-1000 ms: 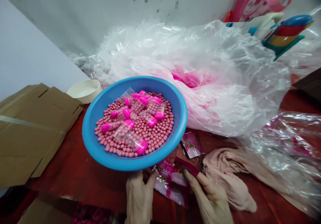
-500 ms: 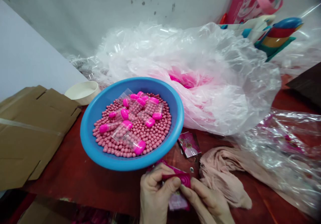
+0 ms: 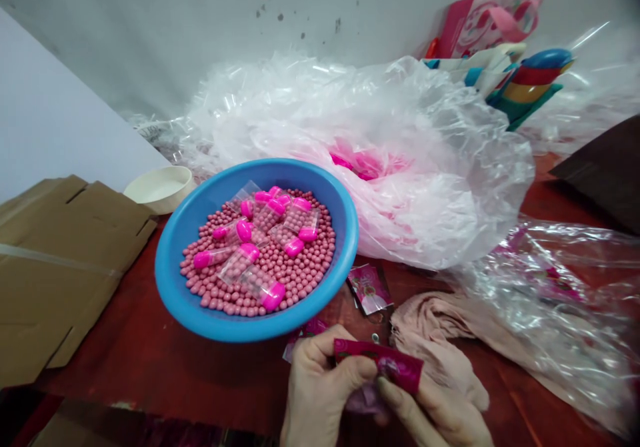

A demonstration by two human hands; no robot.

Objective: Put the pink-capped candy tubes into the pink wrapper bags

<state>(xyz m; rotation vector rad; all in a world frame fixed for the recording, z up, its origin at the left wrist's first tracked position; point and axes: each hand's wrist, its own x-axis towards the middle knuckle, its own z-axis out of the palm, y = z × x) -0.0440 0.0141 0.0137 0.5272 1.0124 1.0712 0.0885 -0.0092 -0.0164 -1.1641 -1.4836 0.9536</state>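
Between both hands, low in the view, is a small dark-pink printed packet (image 3: 379, 360), held by its two ends. My left hand (image 3: 320, 383) pinches its left part between thumb and fingers. On the right part, my right hand (image 3: 440, 410) is closed with thumb and fingertips. Just beyond my hands stands a blue basin (image 3: 215, 330) with many pink beads (image 3: 305, 270) in it. Several clear tubes with bright pink caps (image 3: 273, 295) lie on the beads. Another printed packet (image 3: 370, 290) rests on the table right of the basin.
A heap of clear plastic bags (image 3: 425, 200) with pink things inside lies behind the basin. A beige cloth (image 3: 440, 340) is at the right. Cardboard (image 3: 65, 260) and a white bowl (image 3: 160, 190) are at the left. The red table (image 3: 150, 380) ends at the front.
The packet in my hands has moved right and now shows more of its length. My right hand has shifted right and down, farther from my left. The view has turned slightly.
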